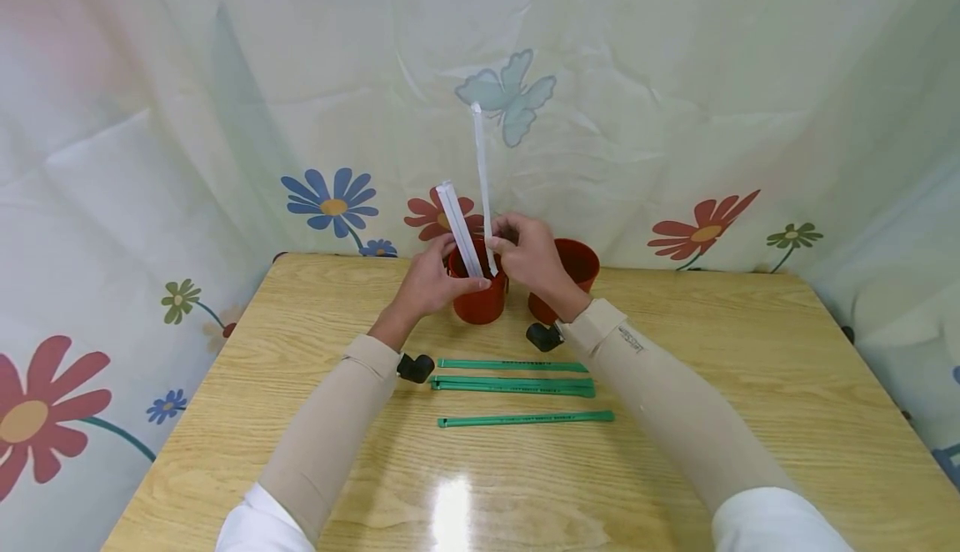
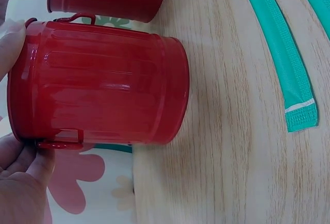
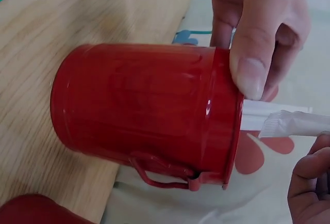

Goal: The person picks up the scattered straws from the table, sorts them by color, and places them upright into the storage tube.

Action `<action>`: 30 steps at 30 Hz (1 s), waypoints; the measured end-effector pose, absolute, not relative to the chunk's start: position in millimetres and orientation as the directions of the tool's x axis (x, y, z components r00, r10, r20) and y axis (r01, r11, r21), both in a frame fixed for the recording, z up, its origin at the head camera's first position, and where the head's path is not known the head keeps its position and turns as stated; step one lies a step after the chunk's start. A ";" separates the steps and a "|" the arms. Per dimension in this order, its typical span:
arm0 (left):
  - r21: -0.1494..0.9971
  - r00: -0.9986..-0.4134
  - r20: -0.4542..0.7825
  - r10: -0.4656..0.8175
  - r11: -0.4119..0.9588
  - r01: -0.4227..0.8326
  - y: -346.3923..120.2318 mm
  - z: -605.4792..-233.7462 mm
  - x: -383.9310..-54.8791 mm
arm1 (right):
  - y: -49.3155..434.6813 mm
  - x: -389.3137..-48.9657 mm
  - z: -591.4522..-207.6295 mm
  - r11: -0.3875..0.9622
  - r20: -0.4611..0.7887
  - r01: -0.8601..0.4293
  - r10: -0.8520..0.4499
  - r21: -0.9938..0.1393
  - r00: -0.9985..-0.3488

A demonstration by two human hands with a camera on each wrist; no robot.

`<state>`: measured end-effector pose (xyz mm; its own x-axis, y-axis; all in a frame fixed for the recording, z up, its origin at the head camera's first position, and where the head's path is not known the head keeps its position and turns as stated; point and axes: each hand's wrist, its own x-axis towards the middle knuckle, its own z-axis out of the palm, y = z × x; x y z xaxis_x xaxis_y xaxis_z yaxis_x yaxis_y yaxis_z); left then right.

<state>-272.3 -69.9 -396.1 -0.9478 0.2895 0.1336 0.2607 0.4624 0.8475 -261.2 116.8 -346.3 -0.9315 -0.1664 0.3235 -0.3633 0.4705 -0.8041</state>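
White wrapped stick point(image 1: 482, 170): pinched by right hand point(image 1: 534, 258), lower end just above mouth of red bucket point(image 1: 480, 308). Left hand point(image 1: 431, 282): clamped on this bucket's rim; further white sticks point(image 1: 460, 227) stand inside, beside its thumb. Second red bucket point(image 1: 583, 258): beside right hand. Green strips point(image 1: 517, 365): on worktop point(image 1: 540, 485), bodyward of both hands.

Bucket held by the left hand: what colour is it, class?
The bucket is red all over its outside; the left wrist view shows it best.

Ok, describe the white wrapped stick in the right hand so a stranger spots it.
On the light wooden table, the left hand grips a red metal bucket. Over it, the right hand pinches a long white wrapped stick, its top higher than the white sticks inside.
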 end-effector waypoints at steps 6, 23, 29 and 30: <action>0.838 -0.947 0.140 0.290 0.475 0.269 -69.7 -396.0 -272.9 | 123.0 -268.4 -344.7 0.528 0.232 -0.299 -0.191 -0.794 -0.954; 0.848 -0.951 0.123 0.284 0.468 0.249 -72.9 -396.4 -270.5 | 166.3 -219.6 -373.1 0.547 0.248 -0.379 -0.300 -0.747 -0.921; 0.854 -0.948 0.133 0.289 0.452 0.258 -70.4 -397.6 -270.0 | 181.3 -187.7 -385.8 0.539 0.216 -0.384 -0.348 -0.750 -0.912; 0.855 -0.947 0.138 0.291 0.448 0.262 -69.8 -397.8 -270.1 | 183.1 -182.8 -387.9 0.544 0.211 -0.385 -0.356 -0.745 -0.910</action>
